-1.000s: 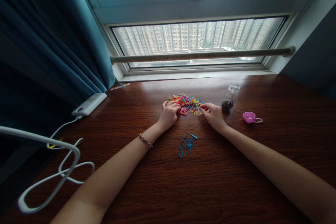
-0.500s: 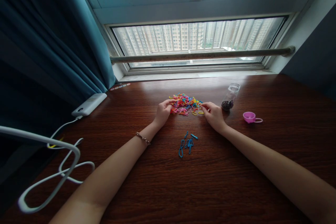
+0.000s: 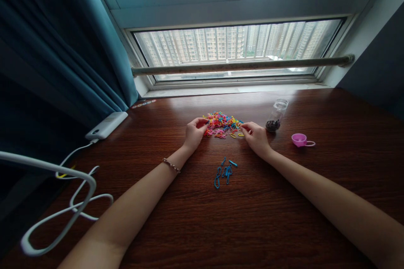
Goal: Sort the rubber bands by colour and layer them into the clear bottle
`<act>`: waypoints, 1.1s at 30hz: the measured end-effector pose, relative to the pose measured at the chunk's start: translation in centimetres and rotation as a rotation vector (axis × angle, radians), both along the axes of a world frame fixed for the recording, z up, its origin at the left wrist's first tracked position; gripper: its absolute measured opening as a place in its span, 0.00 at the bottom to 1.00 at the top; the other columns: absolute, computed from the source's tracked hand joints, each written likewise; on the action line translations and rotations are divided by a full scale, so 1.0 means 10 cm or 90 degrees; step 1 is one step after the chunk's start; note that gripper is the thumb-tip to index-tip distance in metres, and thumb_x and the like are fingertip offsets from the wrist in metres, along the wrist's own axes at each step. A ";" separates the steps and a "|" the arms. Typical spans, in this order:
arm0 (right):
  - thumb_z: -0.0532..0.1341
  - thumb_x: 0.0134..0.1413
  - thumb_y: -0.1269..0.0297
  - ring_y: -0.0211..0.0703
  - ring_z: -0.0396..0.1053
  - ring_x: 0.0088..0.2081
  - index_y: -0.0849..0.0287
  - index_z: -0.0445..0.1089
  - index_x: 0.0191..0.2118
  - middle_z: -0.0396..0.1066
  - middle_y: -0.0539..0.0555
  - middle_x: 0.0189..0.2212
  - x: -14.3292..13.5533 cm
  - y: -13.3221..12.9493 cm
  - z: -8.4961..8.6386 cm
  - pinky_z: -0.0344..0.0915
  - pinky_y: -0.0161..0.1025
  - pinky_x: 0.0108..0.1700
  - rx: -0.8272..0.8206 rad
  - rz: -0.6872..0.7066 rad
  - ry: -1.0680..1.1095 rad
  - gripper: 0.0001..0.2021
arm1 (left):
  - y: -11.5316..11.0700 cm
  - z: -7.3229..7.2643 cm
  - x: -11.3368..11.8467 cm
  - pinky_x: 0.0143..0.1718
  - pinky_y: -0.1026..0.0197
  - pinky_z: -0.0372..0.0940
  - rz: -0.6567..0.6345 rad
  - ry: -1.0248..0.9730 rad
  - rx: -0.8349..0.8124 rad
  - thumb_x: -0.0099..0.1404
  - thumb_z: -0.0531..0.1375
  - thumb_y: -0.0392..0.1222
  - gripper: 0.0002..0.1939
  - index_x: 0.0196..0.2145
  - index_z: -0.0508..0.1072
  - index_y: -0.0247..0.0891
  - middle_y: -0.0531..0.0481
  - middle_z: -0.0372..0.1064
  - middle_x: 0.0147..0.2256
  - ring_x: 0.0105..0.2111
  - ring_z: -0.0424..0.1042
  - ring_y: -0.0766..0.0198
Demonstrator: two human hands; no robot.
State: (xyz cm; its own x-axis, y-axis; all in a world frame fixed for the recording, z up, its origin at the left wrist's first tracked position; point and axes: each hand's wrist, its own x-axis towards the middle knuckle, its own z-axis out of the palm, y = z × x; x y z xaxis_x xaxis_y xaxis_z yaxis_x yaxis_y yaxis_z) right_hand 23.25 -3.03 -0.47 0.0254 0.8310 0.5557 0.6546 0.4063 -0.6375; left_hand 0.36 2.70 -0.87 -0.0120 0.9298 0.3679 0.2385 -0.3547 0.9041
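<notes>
A loose pile of small coloured rubber bands (image 3: pixel 221 125) lies on the brown table. At its left edge, my left hand (image 3: pixel 193 135) has thumb and forefinger pinched, with a small bluish bit at the tips that looks like a rubber band. My right hand (image 3: pixel 256 138) reaches the pile's right edge, finger and thumb closed together; what they hold, if anything, is too small to make out. Nearer to me, between my forearms, several blue rubber bands (image 3: pixel 226 172) lie in a separate group.
Right of the pile stands a clear jar (image 3: pixel 278 113) with dark bits at its bottom. Beyond my right hand is a pink cup-shaped piece with a loop handle (image 3: pixel 299 140). On the left are a white power bank (image 3: pixel 107 126) and a looped white cable (image 3: pixel 88 185).
My left hand has drawn slightly left from the pile, its finger and thumb now pinched with a bluish bit at the tips. My right hand has hardly moved.
</notes>
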 end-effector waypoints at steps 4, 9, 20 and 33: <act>0.55 0.52 0.66 0.39 0.64 0.26 0.59 0.71 0.30 0.70 0.52 0.27 0.01 0.02 -0.01 0.61 0.36 0.31 0.000 -0.001 0.004 0.07 | -0.02 0.02 0.01 0.33 0.62 0.66 0.006 0.009 -0.005 0.50 0.62 0.41 0.09 0.30 0.72 0.34 0.48 0.71 0.29 0.29 0.70 0.64; 0.57 0.51 0.66 0.39 0.64 0.28 0.59 0.70 0.31 0.69 0.53 0.27 -0.08 -0.12 0.13 0.61 0.36 0.32 0.025 0.073 0.037 0.06 | -0.02 0.04 0.02 0.35 0.61 0.66 -0.011 -0.015 -0.001 0.50 0.62 0.40 0.10 0.32 0.71 0.34 0.48 0.71 0.31 0.31 0.70 0.64; 0.55 0.55 0.62 0.43 0.66 0.37 0.56 0.71 0.37 0.71 0.54 0.34 -0.24 -0.31 0.18 0.63 0.40 0.42 0.014 0.330 -0.136 0.09 | -0.10 0.13 0.07 0.37 0.59 0.67 -0.066 -0.008 -0.031 0.50 0.62 0.41 0.10 0.31 0.74 0.33 0.47 0.73 0.31 0.32 0.71 0.61; 0.52 0.56 0.55 0.53 0.48 0.58 0.55 0.59 0.55 0.57 0.55 0.55 0.01 0.10 -0.09 0.50 0.52 0.56 -0.052 0.091 -0.326 0.22 | -0.67 0.37 0.26 0.32 0.64 0.66 -0.529 0.217 -0.015 0.57 0.57 0.41 0.11 0.36 0.74 0.35 0.46 0.74 0.30 0.29 0.72 0.63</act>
State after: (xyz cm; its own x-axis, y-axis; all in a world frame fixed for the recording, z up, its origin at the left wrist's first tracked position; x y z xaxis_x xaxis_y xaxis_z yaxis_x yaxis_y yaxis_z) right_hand 23.33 -2.04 -1.37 -0.3491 0.8474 0.4000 0.8316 0.4769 -0.2846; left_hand 2.98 -4.03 2.83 0.7750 0.5967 0.2084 0.1703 -0.5146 0.8403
